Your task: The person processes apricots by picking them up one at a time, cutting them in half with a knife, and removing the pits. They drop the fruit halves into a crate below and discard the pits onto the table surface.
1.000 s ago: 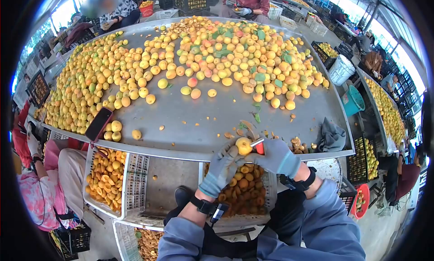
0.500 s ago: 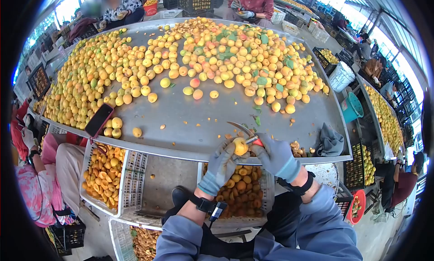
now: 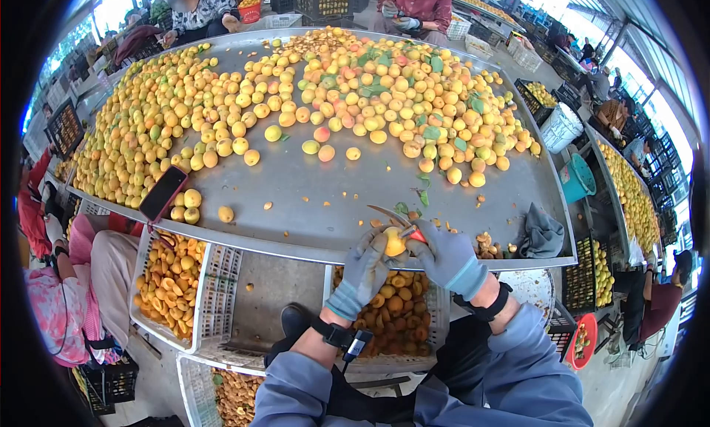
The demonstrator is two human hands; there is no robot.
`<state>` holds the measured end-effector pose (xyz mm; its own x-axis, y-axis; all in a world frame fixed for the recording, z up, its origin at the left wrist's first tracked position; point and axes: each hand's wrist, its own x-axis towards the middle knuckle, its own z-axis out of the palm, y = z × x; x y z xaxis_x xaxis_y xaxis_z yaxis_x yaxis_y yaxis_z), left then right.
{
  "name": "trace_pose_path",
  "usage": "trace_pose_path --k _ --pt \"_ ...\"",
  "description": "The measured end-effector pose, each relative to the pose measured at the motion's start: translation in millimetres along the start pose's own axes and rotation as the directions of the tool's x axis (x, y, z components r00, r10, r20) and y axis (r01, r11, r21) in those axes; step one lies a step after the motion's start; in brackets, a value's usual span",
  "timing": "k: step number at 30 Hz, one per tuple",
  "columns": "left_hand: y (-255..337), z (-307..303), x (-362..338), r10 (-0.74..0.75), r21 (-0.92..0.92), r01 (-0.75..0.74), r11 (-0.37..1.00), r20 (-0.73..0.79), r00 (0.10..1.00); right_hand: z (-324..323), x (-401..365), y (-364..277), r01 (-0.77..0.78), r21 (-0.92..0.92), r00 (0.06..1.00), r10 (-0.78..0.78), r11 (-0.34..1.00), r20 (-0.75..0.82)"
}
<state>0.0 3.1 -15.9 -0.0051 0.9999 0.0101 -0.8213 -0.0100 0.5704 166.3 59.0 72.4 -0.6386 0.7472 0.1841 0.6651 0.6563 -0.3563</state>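
Grey-gloved, the left hand [image 3: 364,268] grasps one yellow fruit [image 3: 394,243] just over the near edge of the steel table [image 3: 310,197]. To its right along that edge, the right hand [image 3: 451,257] is closed round the red handle of a curved knife [image 3: 392,214], whose blade reaches leftward over the table top, past the far side of the fruit.

Chiefly it is the knife that has changed over the last second: its blade seemed to point more toward the table's far side, and now it lies swung further to the left. The right hand has turned with it, while the left hand's hold looks the same. I judge this to be cutting in progress rather than finished, since the fruit shows no separated halves; whether the blade is in the flesh cannot be told.

Around the hands little differs. The heaped fruit [image 3: 399,94] covers the table's far part as before, the phone [image 3: 164,194] lies at its near left edge, and the crumpled cloth [image 3: 542,231] rests at its near right corner. Below the near edge, under the hands, stands a white crate [image 3: 442,308] holding orange fruit pieces [image 3: 396,301].
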Motion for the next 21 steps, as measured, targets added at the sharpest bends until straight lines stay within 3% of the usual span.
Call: trace_pose_path --k 4,6,9,13,16,18,21 --pt "-1.8 -2.3 -2.3 -0.014 -0.004 0.015 1.0 0.105 0.994 2.6 -1.6 -5.0 -0.023 -0.01 0.999 0.023 1.0 0.03" --pt "-5.6 -1.9 -2.4 0.116 0.317 -0.128 0.94 0.058 0.992 8.7 -2.7 -4.1 0.053 -0.123 0.999 -0.051 0.991 0.017" --pt "-6.0 1.7 -4.8 0.183 0.433 -0.196 0.88 0.073 0.98 3.8 -1.0 -11.1 0.028 -0.187 0.998 -0.015 0.982 0.069" --pt "-5.7 3.8 -3.1 0.15 0.42 -0.143 0.896 0.016 0.989 1.9 -2.4 -8.7 0.051 -0.145 0.997 -0.042 0.988 0.068" --pt "-6.6 2.7 -2.4 0.206 0.517 -0.206 0.831 0.057 0.977 1.2 -3.7 -7.5 0.039 -0.119 0.997 -0.03 0.992 0.071" --pt "-2.2 2.7 -4.3 0.062 0.488 -0.067 0.87 0.026 0.998 7.7 -5.2 -3.9 0.047 -0.188 0.995 -0.03 0.981 0.093" --pt "-15.0 -3.6 -3.9 0.161 0.469 -0.149 0.871 0.015 0.987 17.5 -7.9 2.8 0.059 -0.171 0.996 -0.045 0.984 0.08"
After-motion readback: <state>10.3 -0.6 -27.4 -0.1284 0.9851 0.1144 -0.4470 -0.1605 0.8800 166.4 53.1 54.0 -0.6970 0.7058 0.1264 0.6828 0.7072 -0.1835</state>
